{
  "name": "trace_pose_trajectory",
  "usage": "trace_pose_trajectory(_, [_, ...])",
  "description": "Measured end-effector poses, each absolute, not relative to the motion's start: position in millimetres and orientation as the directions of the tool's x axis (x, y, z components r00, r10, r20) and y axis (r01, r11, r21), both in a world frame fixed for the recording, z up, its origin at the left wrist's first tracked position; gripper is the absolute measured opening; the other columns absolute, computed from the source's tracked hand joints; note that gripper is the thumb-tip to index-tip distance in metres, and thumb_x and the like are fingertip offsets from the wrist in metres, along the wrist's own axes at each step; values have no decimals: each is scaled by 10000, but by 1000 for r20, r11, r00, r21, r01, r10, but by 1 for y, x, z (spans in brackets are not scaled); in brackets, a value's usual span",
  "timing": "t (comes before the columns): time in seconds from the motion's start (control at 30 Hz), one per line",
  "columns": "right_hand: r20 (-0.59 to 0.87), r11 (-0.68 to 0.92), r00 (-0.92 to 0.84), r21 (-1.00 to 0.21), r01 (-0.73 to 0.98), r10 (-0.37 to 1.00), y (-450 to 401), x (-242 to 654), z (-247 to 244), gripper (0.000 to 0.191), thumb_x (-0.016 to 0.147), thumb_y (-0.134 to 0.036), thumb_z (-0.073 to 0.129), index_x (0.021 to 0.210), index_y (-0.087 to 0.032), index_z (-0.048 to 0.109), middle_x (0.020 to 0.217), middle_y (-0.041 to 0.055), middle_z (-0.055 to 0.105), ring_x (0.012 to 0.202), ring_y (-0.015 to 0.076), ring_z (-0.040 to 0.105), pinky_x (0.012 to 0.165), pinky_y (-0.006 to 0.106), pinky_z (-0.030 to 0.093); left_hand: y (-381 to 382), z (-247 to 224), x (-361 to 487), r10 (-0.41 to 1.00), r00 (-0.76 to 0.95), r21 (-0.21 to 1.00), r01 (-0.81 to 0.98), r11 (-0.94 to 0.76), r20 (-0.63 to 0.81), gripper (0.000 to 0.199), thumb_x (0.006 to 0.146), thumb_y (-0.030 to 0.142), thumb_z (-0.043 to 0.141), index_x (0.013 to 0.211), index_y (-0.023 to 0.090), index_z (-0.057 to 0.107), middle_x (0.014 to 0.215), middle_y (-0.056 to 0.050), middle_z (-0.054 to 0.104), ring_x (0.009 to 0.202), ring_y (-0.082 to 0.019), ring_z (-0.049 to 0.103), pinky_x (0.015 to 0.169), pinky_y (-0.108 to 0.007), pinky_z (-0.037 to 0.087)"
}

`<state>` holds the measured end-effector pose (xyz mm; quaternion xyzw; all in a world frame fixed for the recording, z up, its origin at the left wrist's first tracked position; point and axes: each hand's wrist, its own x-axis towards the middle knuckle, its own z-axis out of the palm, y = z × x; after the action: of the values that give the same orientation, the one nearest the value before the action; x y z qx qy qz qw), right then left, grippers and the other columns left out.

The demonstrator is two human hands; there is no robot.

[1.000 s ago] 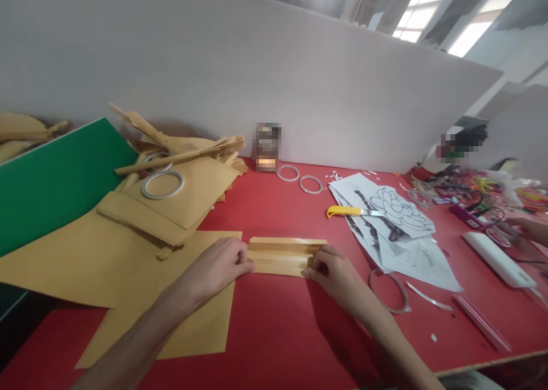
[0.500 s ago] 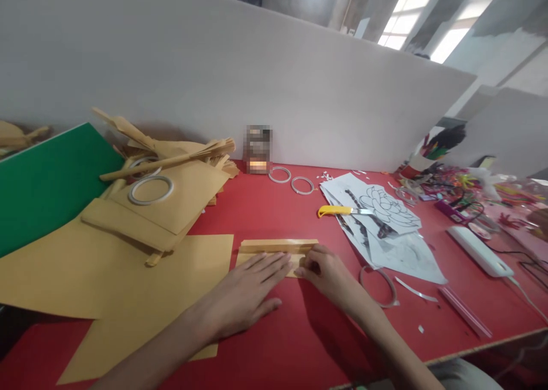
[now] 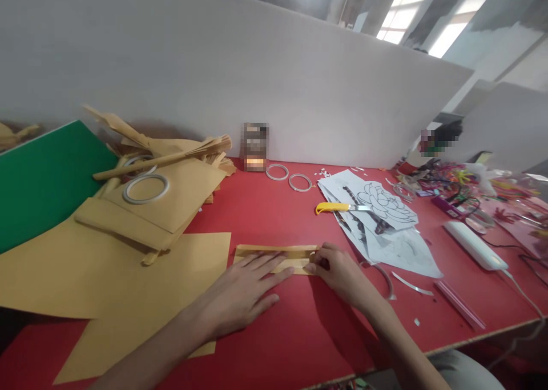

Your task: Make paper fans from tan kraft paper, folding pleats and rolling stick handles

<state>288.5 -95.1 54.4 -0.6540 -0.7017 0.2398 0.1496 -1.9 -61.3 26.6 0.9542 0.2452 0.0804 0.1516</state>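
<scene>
A small folded strip of brown kraft paper (image 3: pixel 302 262) lies on the red tabletop in front of me, its back edge folded into a raised flap. My left hand (image 3: pixel 242 293) rests flat across its left part, fingers stretched and a little apart, covering some of the paper. At the right end, the curled thumb and fingers of my right hand (image 3: pixel 340 270) pinch the strip near its fold. The exact fingertip contact is partly hidden behind the knuckles.
Large kraft sheets (image 3: pixel 171 287) lie left, below a pile of folded paper (image 3: pixel 171 196) topped by a tape roll (image 3: pixel 146 202). A yellow-handled knife (image 3: pixel 333 208) rests against printed drawings (image 3: pixel 406 253). Farther right are a white power strip (image 3: pixel 475 246) and colourful craft bits (image 3: pixel 466 179).
My right hand has slid slightly right along the strip, still pinched. My left hand stays flat, its fingers spread a little more. The camera view has shifted slightly.
</scene>
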Motion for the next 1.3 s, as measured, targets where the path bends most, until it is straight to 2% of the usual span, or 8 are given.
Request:
trace_pose_trajectory(0.17, [-155,-37,-51,-516,856,987,-91,288,58,225,968,-327,728,783,-214,666,891,7,659,774,176,623,688,290,390,-62,23,-2,494,864,311,445,-840,97,568,1118,425,472,1671,389,348,1738,2,387,1556,-264,439,1250,-468,361])
trace_pose_trajectory(0.43, [-178,-64,-10,-403,913,984,-88,282,64,237,982,-301,706,772,-212,643,895,24,676,768,176,634,645,287,339,-64,20,-3,502,848,304,440,-845,167,568,1117,416,449,1675,373,353,1713,-5,436,1521,-260,481,1232,-446,377])
trace_pose_trajectory(0.53, [-170,-60,-13,-420,905,985,-89,282,63,242,981,-320,716,779,-216,631,878,14,666,755,175,629,646,287,344,-65,20,-3,509,844,306,447,-841,167,561,1114,416,452,1668,379,367,1703,-3,453,1512,-259,489,1228,-446,381])
trace_pose_trajectory(0.73, [-116,-16,-56,-541,841,992,-95,287,55,235,984,-319,707,782,-221,638,944,10,672,816,179,652,716,284,401,-65,19,-1,511,841,301,448,-842,179,554,1108,417,468,1657,387,391,1701,-11,456,1502,-262,501,1226,-445,383])
trace_pose_trajectory(0.9, [-58,-8,-23,-485,874,998,-100,285,47,195,1009,-321,669,838,-229,653,974,24,678,898,208,663,772,300,419,-66,23,1,516,846,287,466,-837,133,573,1107,405,477,1668,386,363,1711,-14,440,1502,-277,505,1215,-471,397])
trace_pose_trajectory(1.03, [-77,-21,-13,-433,901,997,-100,281,48,199,1036,-318,626,863,-223,653,985,41,673,908,214,668,776,304,430,-66,23,0,517,850,291,470,-833,107,569,1110,416,472,1667,392,360,1717,-13,427,1519,-281,486,1221,-485,390])
trace_pose_trajectory(1.17, [-97,-27,-13,-406,913,995,-98,279,52,193,1037,-301,627,863,-219,646,990,48,674,918,216,670,791,306,437,-66,21,-1,519,846,287,471,-834,120,554,1109,423,470,1655,378,390,1710,-21,439,1516,-281,490,1227,-480,383])
trace_pose_trajectory(1.3, [-27,-13,1,-414,910,1000,-102,279,46,200,1035,-301,636,852,-228,607,949,31,668,864,208,662,735,304,436,-68,20,-1,527,835,288,472,-833,157,557,1110,412,464,1660,368,385,1703,-17,452,1512,-268,494,1223,-460,388])
